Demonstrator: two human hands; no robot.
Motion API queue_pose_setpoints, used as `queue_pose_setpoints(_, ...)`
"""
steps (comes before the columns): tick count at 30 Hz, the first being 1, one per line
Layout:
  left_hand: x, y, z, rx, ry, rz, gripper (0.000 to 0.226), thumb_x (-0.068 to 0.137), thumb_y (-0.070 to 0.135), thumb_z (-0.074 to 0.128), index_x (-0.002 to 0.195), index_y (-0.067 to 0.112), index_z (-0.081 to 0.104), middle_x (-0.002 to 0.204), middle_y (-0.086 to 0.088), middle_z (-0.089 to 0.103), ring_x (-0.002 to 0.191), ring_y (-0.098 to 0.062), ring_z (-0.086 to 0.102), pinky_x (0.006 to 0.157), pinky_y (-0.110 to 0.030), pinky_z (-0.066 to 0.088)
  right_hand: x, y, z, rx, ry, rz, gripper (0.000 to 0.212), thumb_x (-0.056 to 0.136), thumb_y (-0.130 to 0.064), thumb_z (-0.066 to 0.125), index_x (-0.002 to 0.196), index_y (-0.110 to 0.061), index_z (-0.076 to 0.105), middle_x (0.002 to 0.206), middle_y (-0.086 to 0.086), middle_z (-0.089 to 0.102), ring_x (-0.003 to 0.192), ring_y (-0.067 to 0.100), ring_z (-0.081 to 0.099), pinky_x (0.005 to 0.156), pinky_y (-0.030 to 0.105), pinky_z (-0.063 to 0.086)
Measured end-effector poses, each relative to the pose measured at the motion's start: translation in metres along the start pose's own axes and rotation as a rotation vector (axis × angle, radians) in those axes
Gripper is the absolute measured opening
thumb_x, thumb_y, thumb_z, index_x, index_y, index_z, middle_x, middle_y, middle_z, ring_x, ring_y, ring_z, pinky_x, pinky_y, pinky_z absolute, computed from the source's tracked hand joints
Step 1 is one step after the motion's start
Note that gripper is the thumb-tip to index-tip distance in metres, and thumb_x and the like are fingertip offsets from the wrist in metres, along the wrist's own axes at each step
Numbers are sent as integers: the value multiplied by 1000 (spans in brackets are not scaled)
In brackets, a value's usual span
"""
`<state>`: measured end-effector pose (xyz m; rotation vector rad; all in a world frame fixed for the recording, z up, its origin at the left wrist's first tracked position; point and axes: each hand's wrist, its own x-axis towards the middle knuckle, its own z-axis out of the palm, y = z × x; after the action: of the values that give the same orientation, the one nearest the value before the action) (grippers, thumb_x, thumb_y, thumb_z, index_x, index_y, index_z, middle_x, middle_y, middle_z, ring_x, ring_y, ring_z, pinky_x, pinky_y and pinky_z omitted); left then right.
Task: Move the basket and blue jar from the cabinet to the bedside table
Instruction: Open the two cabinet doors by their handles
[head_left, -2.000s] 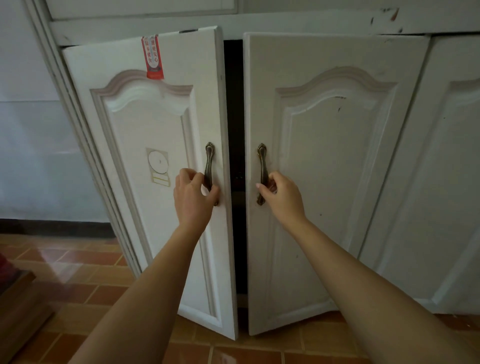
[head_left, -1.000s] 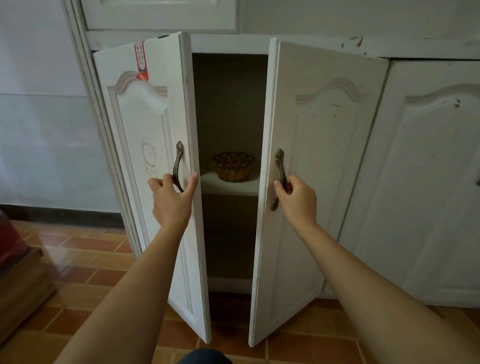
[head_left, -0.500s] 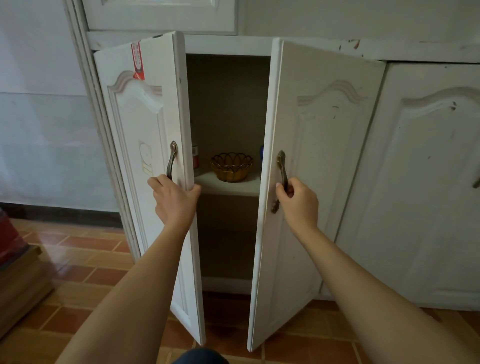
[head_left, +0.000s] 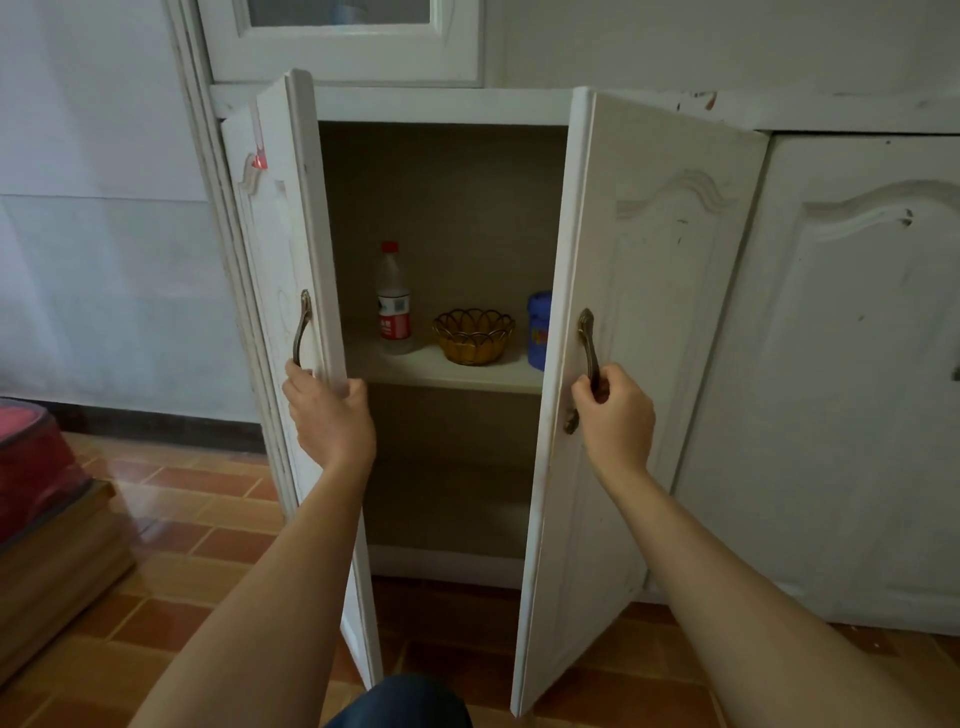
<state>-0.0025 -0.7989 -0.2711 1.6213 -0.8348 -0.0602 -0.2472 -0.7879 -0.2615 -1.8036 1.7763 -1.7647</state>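
A small golden wire basket (head_left: 473, 335) sits on the white middle shelf (head_left: 441, 370) of the cabinet. To its right stands the blue jar (head_left: 538, 330), partly hidden by the right door (head_left: 639, 332). My left hand (head_left: 328, 421) grips the free edge of the left door (head_left: 283, 270), just below its bronze handle (head_left: 302, 327). My right hand (head_left: 615, 415) is curled round the bronze handle (head_left: 588, 348) of the right door. Both doors stand swung out towards me.
A clear water bottle (head_left: 392, 301) with a red cap and red label stands left of the basket. A closed cabinet door (head_left: 852, 364) is on the right. A red-covered wooden piece of furniture (head_left: 36, 499) sits low at the left on the tiled floor (head_left: 197, 525).
Both doors have swung wider open, the left one nearly edge-on. The bottle and more of the blue jar have come into view. My left hand has shifted from the handle to the door's edge.
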Motion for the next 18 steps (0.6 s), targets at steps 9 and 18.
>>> queue_pose_setpoints(9,-4,-4,-27,11,139,-2,60,94,7,41,146,14,11,148,-15,27,128,-36,37,102,-50,36,-12,6,-36,22,67,30,17,89,-17,54,73,-12,53,63,2,53,53,6,45,48,17,31)
queue_pose_setpoints(18,-10,-1,-26,77,155,35,73,84,-12,46,141,26,19,151,-10,15,133,-34,27,98,-55,39,-14,14,-55,5,123,21,18,88,-12,54,71,-8,55,61,7,55,53,17,50,47,22,37)
